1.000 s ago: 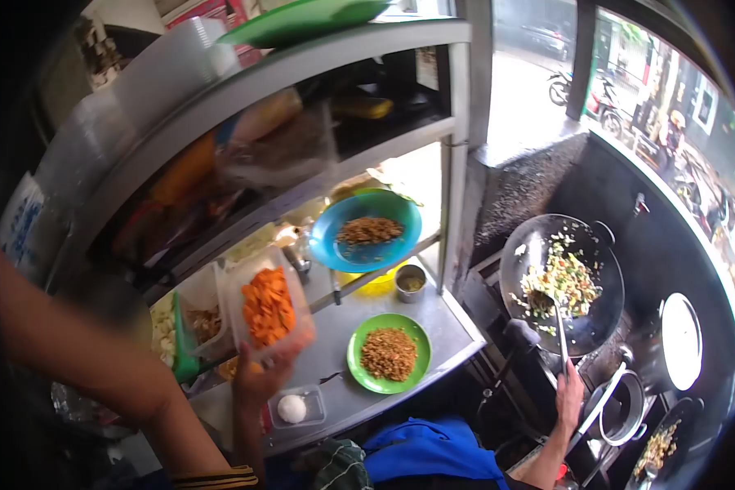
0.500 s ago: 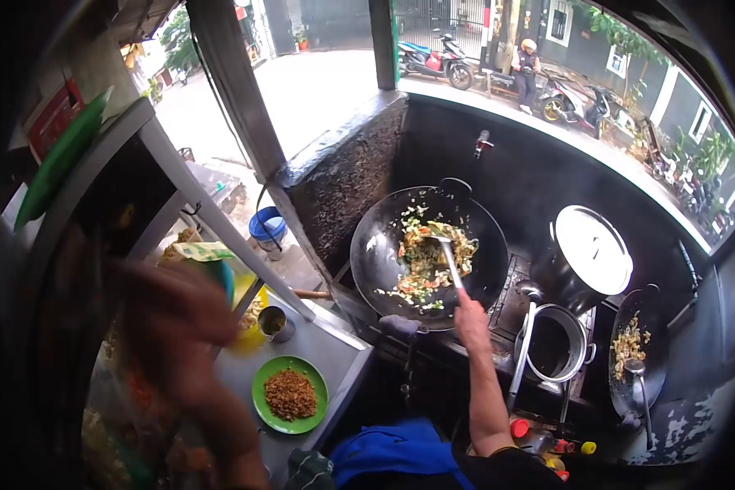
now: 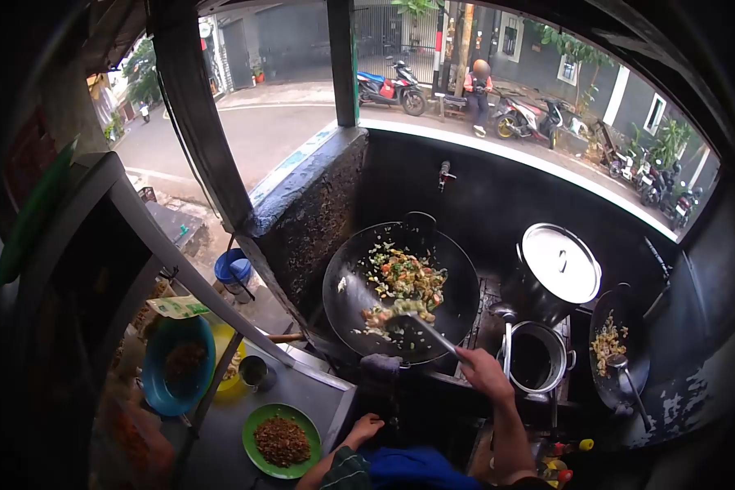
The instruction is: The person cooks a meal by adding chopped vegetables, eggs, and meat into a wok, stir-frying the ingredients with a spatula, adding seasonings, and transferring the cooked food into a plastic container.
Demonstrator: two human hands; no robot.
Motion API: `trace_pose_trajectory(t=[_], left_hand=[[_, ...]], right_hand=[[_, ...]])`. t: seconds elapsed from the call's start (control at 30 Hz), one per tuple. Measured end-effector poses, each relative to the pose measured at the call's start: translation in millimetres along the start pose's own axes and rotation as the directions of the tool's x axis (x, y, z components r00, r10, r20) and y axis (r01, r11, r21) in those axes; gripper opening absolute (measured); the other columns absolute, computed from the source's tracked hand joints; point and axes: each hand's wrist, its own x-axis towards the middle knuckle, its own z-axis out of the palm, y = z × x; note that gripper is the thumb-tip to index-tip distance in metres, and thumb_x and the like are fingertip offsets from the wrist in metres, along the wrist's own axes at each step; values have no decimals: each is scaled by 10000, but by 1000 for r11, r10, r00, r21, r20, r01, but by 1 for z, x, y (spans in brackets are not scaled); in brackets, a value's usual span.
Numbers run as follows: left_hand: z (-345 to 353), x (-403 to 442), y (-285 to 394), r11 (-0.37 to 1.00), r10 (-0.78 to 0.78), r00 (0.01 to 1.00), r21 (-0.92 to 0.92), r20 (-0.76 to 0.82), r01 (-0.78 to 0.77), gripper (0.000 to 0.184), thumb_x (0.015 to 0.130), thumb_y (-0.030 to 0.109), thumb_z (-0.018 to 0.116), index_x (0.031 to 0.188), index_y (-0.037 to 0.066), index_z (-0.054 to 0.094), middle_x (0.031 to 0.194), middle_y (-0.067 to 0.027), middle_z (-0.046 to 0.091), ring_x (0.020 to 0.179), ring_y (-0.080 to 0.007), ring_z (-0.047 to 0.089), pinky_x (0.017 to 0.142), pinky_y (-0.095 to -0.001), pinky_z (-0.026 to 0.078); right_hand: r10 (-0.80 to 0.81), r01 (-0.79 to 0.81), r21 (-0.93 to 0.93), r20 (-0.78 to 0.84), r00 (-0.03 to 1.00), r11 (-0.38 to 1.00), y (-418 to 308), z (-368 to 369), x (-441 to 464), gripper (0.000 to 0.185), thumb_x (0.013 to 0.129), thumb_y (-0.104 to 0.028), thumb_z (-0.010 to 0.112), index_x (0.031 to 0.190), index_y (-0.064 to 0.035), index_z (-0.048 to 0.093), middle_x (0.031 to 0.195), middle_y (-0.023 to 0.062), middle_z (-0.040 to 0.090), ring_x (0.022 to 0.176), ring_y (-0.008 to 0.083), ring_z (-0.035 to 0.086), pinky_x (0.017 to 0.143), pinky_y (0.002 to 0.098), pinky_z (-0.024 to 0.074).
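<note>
One blue basin (image 3: 159, 384) stands at the left, with a metal cup (image 3: 254, 371) to its right on the grey counter (image 3: 224, 412). Nearer the person, a green plate (image 3: 257, 417) carries a mound of crumbly brown food (image 3: 282, 442). Just right of the counter edge is the left hand (image 3: 366, 430), fingers curled and well apart from the food in the wok; whether it grips anything cannot be told. The large wok (image 3: 347, 314) sits on the stove, and chopped mixed food (image 3: 410, 273) lies in it, piled toward the far side. The spatula (image 3: 438, 337) enters over the near right rim; its long axis runs diagonally, from the right hand (image 3: 483, 373) up and leftward to the blade end at the food. The right hand is clamped around the handle, outside the rim, and is the nearer of the two to the blade. Clearance on its right is limited: an uncovered pot (image 3: 560, 351) stands close by, with a lidded pot (image 3: 562, 261) behind. Farthest right, a smaller wok (image 3: 630, 314) holds food and a ladle (image 3: 618, 361). A dark wall (image 3: 482, 204) bounds the stove at the rear.
</note>
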Motion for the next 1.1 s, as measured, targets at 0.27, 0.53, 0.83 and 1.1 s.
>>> trace_pose_trajectory(t=[0.27, 0.53, 0.83, 1.1], left_hand=[[36, 12, 7, 986, 156, 987, 71, -33, -154, 540, 747, 307, 672, 1172, -2, 545, 1058, -188, 635, 1016, -334, 597, 889, -386, 467], [23, -4, 30, 934, 243, 968, 284, -67, -216, 457, 689, 361, 733, 967, 13, 626, 905, -205, 653, 902, -359, 627, 802, -437, 497], [15, -5, 45, 933, 38, 999, 357, 18, -42, 454, 761, 430, 667, 898, -3, 663, 953, -238, 640, 934, -400, 608, 792, -464, 498], [-12, -25, 82, 781, 82, 995, -616, -56, -99, 557, 827, 552, 579, 995, 21, 579, 898, -84, 618, 802, -160, 611, 682, -301, 525]], right_hand=[[186, -144, -143, 348, 919, 979, 4, -126, 102, 270, 833, -169, 463, 986, -1, 609, 747, 73, 615, 683, 164, 601, 601, 286, 479], [222, -181, -155, 309, 925, 971, -5, -47, 195, 314, 855, -213, 501, 1110, -50, 585, 986, 164, 647, 922, 302, 629, 794, 373, 486], [-5, -10, -115, -133, 991, 993, -84, 55, 144, 471, 827, -193, 566, 1287, -144, 476, 965, 245, 613, 910, 398, 595, 791, 454, 473], [199, -157, -412, 60, 978, 898, -80, 30, 63, 460, 817, -177, 541, 1272, -227, 500, 908, 187, 600, 856, 374, 596, 761, 467, 478]])
